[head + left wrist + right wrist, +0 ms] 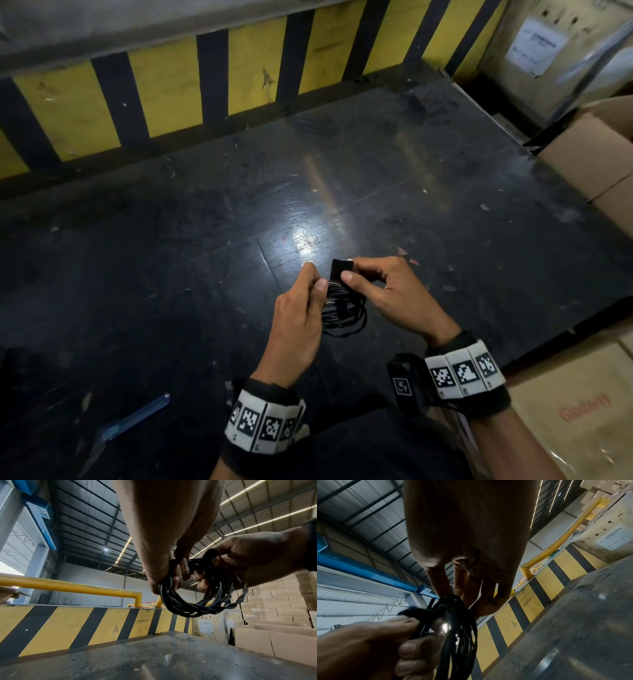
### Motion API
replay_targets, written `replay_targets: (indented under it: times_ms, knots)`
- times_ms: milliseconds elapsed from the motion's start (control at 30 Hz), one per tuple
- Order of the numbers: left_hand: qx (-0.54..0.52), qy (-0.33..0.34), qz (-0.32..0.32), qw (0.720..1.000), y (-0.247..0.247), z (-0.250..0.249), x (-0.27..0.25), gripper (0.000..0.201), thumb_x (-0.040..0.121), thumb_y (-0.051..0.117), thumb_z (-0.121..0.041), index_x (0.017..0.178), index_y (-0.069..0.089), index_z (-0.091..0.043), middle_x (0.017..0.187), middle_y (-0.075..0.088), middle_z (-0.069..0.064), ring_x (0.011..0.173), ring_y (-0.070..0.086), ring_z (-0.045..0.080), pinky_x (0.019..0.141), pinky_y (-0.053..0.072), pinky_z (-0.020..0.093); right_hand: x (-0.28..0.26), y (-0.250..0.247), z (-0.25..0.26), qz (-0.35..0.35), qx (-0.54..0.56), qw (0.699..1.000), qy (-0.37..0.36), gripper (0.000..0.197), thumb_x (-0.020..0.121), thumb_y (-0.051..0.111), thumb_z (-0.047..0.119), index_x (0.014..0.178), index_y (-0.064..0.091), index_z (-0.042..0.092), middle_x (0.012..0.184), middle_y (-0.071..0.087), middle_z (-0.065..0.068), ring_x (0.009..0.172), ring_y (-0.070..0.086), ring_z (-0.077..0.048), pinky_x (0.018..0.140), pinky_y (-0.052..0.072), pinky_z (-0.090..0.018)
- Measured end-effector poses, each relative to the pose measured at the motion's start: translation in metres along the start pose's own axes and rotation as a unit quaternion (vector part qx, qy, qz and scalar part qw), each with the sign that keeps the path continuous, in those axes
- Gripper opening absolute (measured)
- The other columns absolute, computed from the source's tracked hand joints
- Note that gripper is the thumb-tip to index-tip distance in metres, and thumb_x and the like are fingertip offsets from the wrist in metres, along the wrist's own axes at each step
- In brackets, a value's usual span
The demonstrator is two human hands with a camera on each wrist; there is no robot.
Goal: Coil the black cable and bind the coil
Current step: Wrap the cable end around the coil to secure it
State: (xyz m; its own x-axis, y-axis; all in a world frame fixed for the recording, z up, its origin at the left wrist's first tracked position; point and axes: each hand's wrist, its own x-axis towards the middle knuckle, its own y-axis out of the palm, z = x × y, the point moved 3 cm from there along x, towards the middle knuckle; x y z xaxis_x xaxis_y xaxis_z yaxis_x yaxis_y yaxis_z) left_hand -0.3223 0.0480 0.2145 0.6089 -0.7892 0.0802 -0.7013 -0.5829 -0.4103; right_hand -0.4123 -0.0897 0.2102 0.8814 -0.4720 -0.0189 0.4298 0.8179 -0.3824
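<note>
Fingers (pixel 348 277) of the right hand (pixel 394 294) pinched a black strap (pixel 339 268) at the top of the cable (pixel 346 315). Fingers of the left hand (pixel 301 308) curled round the side of the cable and held it. The cable was wound in a ring. It hung in the air between both hands, above the dark table (pixel 376 178). A blue tool (pixel 137 419) lay near the table's left edge. Brown boxes (pixel 596 157) stood on the right.
</note>
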Motion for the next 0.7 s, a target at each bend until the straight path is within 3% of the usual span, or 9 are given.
replay_targets:
  times_ms: [100, 200, 267, 367, 467, 567, 700]
  knots:
    - [-0.004, -0.001, 0.003, 1.000, -0.002, -0.001, 0.001, 0.028, 0.104, 0.044, -0.018, 0.078, 0.040, -0.009, 0.063, 0.038, -0.003, 0.057, 0.034, 0.006, 0.051, 0.034, 0.030, -0.002, 0.000, 0.001, 0.009, 0.038, 0.999, 0.005, 0.031, 0.098, 0.057, 0.025, 0.091, 0.071, -0.001, 0.085, 0.071, -0.023, 0.076, 0.063, -0.017, 0.079, 0.053, -0.047]
    - [0.006, 0.004, -0.006, 1.000, -0.004, -0.002, 0.003, 0.028, 0.104, 0.046, -0.017, 0.077, 0.039, -0.011, 0.062, 0.037, -0.001, 0.056, 0.034, 0.008, 0.052, 0.032, 0.032, -0.005, 0.000, 0.004, 0.012, 0.102, 0.995, 0.012, 0.015, 0.099, 0.054, 0.010, 0.100, 0.069, 0.007, 0.082, 0.071, -0.010, 0.079, 0.063, -0.010, 0.075, 0.053, -0.024]
    - [0.012, 0.007, -0.017, 1.000, -0.005, -0.003, 0.004, 0.029, 0.104, 0.046, -0.018, 0.077, 0.040, -0.008, 0.061, 0.037, -0.001, 0.055, 0.035, 0.010, 0.050, 0.031, 0.032, -0.006, 0.000, 0.006, 0.026, 0.155, 0.987, 0.027, 0.020, 0.090, 0.054, 0.009, 0.103, 0.067, 0.017, 0.083, 0.067, -0.003, 0.083, 0.062, -0.008, 0.078, 0.049, -0.017]
    - [0.012, 0.011, -0.039, 0.999, -0.004, -0.005, 0.004, 0.030, 0.104, 0.047, -0.018, 0.079, 0.041, -0.003, 0.059, 0.038, -0.005, 0.053, 0.036, 0.009, 0.048, 0.029, 0.024, -0.010, -0.004, 0.004, 0.065, 0.154, 0.986, 0.016, 0.043, 0.073, 0.061, 0.018, 0.115, 0.063, 0.021, 0.098, 0.063, -0.022, 0.096, 0.063, -0.024, 0.090, 0.050, -0.029]
    - [0.016, 0.011, -0.051, 0.999, -0.005, -0.006, 0.005, 0.030, 0.103, 0.049, -0.018, 0.078, 0.042, -0.002, 0.056, 0.037, -0.008, 0.050, 0.036, 0.009, 0.048, 0.028, 0.017, -0.014, -0.005, 0.004, 0.094, 0.124, 0.988, 0.005, 0.054, 0.075, 0.077, 0.007, 0.125, 0.058, 0.016, 0.108, 0.065, -0.023, 0.106, 0.064, -0.033, 0.101, 0.050, -0.041]
    - [0.016, 0.008, -0.048, 0.999, -0.003, -0.006, 0.006, 0.030, 0.103, 0.050, -0.018, 0.079, 0.044, -0.002, 0.056, 0.037, -0.008, 0.050, 0.035, 0.008, 0.048, 0.027, 0.016, -0.012, -0.003, 0.005, 0.053, 0.105, 0.993, -0.009, 0.051, 0.071, 0.089, 0.010, 0.115, 0.064, 0.019, 0.093, 0.071, -0.006, 0.091, 0.067, -0.014, 0.092, 0.052, -0.028]
    - [-0.022, -0.003, -0.025, 0.999, 0.002, -0.006, 0.005, 0.030, 0.103, 0.050, -0.018, 0.079, 0.044, -0.002, 0.059, 0.041, -0.003, 0.053, 0.036, 0.008, 0.049, 0.031, 0.028, -0.009, -0.005, 0.007, -0.023, 0.068, 0.997, -0.032, 0.026, 0.078, 0.084, 0.023, 0.099, 0.069, 0.018, 0.080, 0.071, -0.015, 0.078, 0.068, -0.028, 0.082, 0.051, -0.027]
